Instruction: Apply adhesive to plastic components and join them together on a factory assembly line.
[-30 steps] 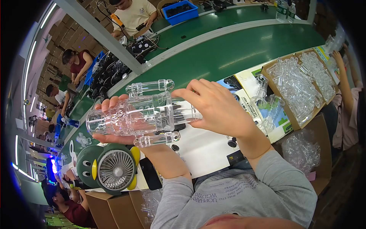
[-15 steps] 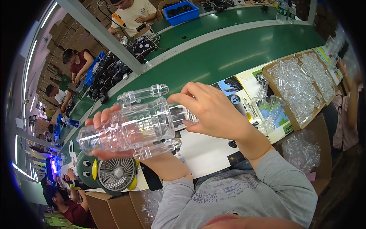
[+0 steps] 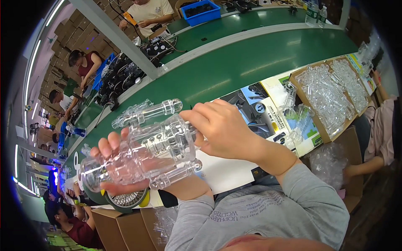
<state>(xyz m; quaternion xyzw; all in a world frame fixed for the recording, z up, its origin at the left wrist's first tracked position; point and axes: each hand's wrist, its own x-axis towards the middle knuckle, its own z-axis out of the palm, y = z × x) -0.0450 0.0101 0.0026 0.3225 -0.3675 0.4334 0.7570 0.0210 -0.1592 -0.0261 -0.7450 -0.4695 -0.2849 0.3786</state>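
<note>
My left hand [image 3: 109,145] is wrapped around a transparent plastic rocket-shaped body [image 3: 165,142], tilted so its wide end faces right. Thin side tubes stick out along it, one above and one below. At that wide end, my right hand [image 3: 229,130] is closed, with thumb and fingers pressed together against the rim. A small transparent piece seems to be between those fingers, mostly hidden by them and by the rim. Under the body, a green fan [image 3: 125,198] with a grey grille is partly covered. More transparent plastic parts [image 3: 136,108] show behind the upper tube.
A cardboard tray [image 3: 320,119] of small transparent parts lies at the right, with loose transparent pieces [image 3: 298,125] beside it. Printed cardboard [image 3: 255,108] covers the near bench edge. Beyond runs a green belt [image 3: 234,71]; a grey post [image 3: 115,37] rises at left. Other people work around.
My right hand has moved slightly left and down, bringing the small piece from just outside the wide end up to the rim. The rocket-shaped body has tilted and shifted slightly in my left hand.
</note>
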